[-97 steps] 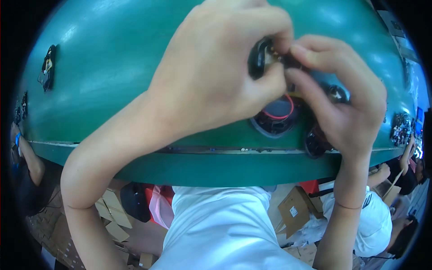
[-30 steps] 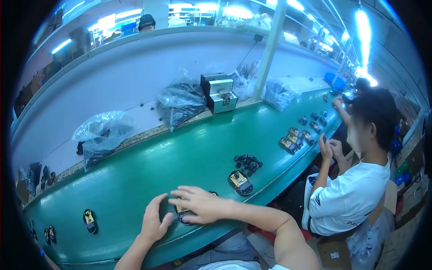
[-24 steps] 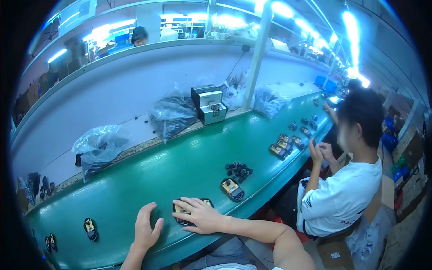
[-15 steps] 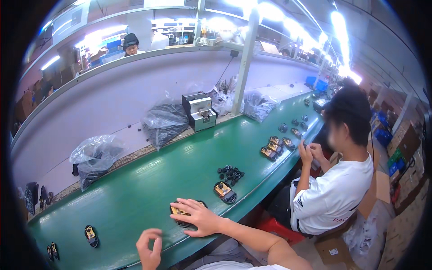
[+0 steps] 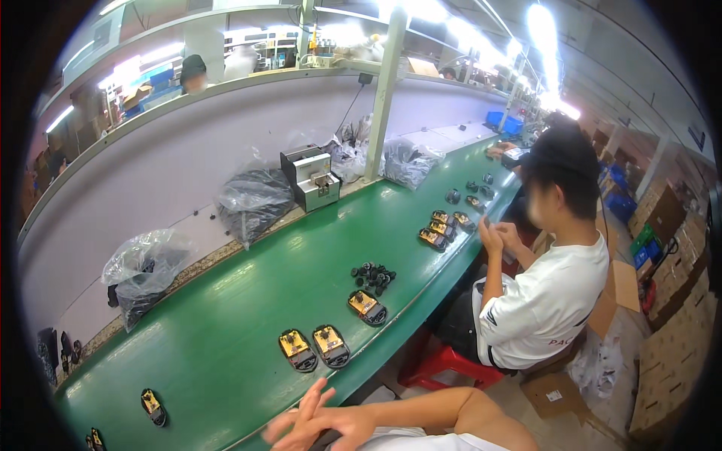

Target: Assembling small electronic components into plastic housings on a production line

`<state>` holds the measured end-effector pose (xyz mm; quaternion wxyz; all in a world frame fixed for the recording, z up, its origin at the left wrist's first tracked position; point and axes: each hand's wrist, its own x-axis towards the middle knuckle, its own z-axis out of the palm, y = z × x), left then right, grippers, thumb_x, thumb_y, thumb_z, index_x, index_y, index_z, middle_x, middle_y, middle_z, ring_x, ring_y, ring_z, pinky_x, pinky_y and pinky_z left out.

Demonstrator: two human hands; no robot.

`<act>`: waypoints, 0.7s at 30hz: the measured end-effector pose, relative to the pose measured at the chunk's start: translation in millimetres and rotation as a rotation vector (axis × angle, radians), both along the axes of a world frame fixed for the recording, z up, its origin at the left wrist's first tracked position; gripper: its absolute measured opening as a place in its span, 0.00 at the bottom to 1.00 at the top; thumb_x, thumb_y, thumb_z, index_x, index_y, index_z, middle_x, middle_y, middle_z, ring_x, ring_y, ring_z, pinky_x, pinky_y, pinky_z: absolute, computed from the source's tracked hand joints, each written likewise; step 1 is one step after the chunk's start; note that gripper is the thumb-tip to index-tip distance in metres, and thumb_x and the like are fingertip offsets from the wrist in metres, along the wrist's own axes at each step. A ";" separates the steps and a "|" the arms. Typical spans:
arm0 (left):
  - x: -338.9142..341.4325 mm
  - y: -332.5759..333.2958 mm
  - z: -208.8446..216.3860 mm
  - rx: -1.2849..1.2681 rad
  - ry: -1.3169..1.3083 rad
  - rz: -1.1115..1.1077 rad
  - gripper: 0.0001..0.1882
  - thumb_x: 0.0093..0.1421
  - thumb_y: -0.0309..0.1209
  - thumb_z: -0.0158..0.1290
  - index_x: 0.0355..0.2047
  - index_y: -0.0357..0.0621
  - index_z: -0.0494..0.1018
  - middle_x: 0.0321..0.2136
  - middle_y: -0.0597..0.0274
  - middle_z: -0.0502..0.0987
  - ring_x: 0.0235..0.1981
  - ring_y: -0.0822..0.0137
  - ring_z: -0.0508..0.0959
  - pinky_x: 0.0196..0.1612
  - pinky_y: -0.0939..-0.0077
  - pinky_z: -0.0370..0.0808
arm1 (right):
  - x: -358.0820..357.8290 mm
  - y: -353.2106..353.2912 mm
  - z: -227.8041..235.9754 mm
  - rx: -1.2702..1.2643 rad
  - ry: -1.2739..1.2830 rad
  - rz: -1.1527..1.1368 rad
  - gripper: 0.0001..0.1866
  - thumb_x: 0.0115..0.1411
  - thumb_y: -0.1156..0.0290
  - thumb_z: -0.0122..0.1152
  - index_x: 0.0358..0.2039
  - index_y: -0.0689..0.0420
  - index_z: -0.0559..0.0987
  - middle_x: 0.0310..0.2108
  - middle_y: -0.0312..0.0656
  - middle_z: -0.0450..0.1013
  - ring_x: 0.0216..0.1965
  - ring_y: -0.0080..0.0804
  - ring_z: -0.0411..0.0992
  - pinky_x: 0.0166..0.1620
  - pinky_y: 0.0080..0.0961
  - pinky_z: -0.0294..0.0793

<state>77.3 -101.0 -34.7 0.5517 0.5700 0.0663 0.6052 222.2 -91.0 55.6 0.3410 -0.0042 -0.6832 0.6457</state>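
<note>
Hands, two, bare, at the belt's near edge: left hand (image 5: 299, 427), motion-blurred, fingers partly spread; right hand (image 5: 350, 424), overlapping it in view. Grip of either: impossible to tell, palms being hidden.

Nearest the hands, apart from them, on the green belt (image 5: 226, 338): two black oval units with yellow boards, side by side, boards upward, one left (image 5: 298, 350), one right (image 5: 331, 346).

Farther right: third unit (image 5: 367, 307), same pattern, just beside a heap of small black parts (image 5: 372, 276).

Toward the left: lone unit (image 5: 153, 407), well apart; beyond it, a pair (image 5: 94, 440) cut by the dark rim.

Near the co-worker in white shirt (image 5: 553, 304), on a red stool (image 5: 451, 364): group of similar units (image 5: 438, 230).

Along the belt's far side: silver-and-black box-shaped device (image 5: 314, 180), between clear plastic bags with dark contents, left (image 5: 256, 199) and right (image 5: 410, 162).
</note>
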 end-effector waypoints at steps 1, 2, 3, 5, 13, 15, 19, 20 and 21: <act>-11.5 4.6 -0.2 -0.288 0.247 -0.050 0.29 0.69 0.38 0.53 0.67 0.41 0.64 0.64 0.38 0.66 0.58 0.45 0.76 0.58 0.56 0.75 | 5.2 2.5 0.0 -0.164 0.094 0.105 0.29 0.68 0.51 0.57 0.62 0.55 0.78 0.63 0.49 0.67 0.64 0.46 0.63 0.67 0.42 0.58; -13.7 2.7 -1.6 -0.103 0.431 -0.016 0.34 0.69 0.44 0.52 0.69 0.42 0.60 0.65 0.36 0.63 0.61 0.44 0.74 0.58 0.54 0.75 | 8.7 1.6 -2.8 -0.163 0.092 0.089 0.29 0.68 0.51 0.57 0.62 0.55 0.78 0.63 0.49 0.67 0.64 0.46 0.63 0.67 0.42 0.58; -13.3 2.6 13.2 0.103 0.599 0.049 0.38 0.69 0.50 0.51 0.72 0.43 0.57 0.67 0.35 0.61 0.63 0.43 0.72 0.59 0.53 0.76 | 10.6 0.9 -5.7 -0.222 0.093 0.061 0.21 0.70 0.54 0.56 0.51 0.56 0.84 0.50 0.44 0.70 0.57 0.44 0.65 0.63 0.42 0.61; -5.4 -1.3 36.7 0.335 0.649 0.266 0.36 0.71 0.50 0.47 0.72 0.43 0.56 0.68 0.31 0.59 0.63 0.38 0.73 0.60 0.50 0.75 | 8.9 2.9 -6.6 -0.279 0.097 0.047 0.18 0.71 0.58 0.55 0.40 0.56 0.89 0.38 0.39 0.74 0.50 0.43 0.66 0.59 0.43 0.63; -17.3 2.7 46.0 0.317 0.418 0.252 0.51 0.64 0.67 0.40 0.75 0.42 0.48 0.71 0.28 0.51 0.65 0.34 0.68 0.63 0.46 0.70 | -3.0 25.7 6.8 -0.254 -0.057 0.172 0.16 0.71 0.66 0.57 0.35 0.60 0.89 0.45 0.42 0.76 0.52 0.32 0.68 0.59 0.31 0.65; -46.4 -3.6 46.7 0.143 0.571 0.016 0.53 0.65 0.69 0.40 0.77 0.44 0.44 0.73 0.28 0.46 0.67 0.32 0.65 0.67 0.44 0.65 | -0.9 20.5 35.0 -0.193 -0.114 0.188 0.13 0.70 0.66 0.58 0.39 0.59 0.88 0.45 0.44 0.76 0.52 0.35 0.69 0.58 0.34 0.66; -122.1 -16.6 78.5 -1.133 0.488 -0.367 0.22 0.75 0.34 0.40 0.61 0.29 0.68 0.53 0.39 0.76 0.52 0.55 0.80 0.53 0.60 0.79 | 24.0 33.6 45.7 0.066 -0.151 0.200 0.15 0.66 0.62 0.64 0.45 0.61 0.82 0.47 0.47 0.75 0.53 0.38 0.70 0.53 0.32 0.71; -139.4 -22.2 100.1 -0.601 0.461 -0.289 0.22 0.64 0.42 0.54 0.45 0.32 0.71 0.42 0.42 0.77 0.45 0.49 0.80 0.50 0.54 0.77 | 36.9 33.2 57.0 0.004 -0.201 0.250 0.13 0.65 0.62 0.66 0.38 0.61 0.82 0.42 0.46 0.77 0.44 0.37 0.73 0.45 0.31 0.73; -150.7 -28.0 117.9 -0.065 0.421 -0.218 0.27 0.53 0.50 0.68 0.29 0.34 0.75 0.32 0.44 0.79 0.38 0.44 0.80 0.46 0.47 0.76 | 56.7 35.4 58.7 0.056 -0.233 0.251 0.13 0.64 0.63 0.67 0.31 0.60 0.79 0.35 0.44 0.75 0.37 0.37 0.72 0.39 0.32 0.71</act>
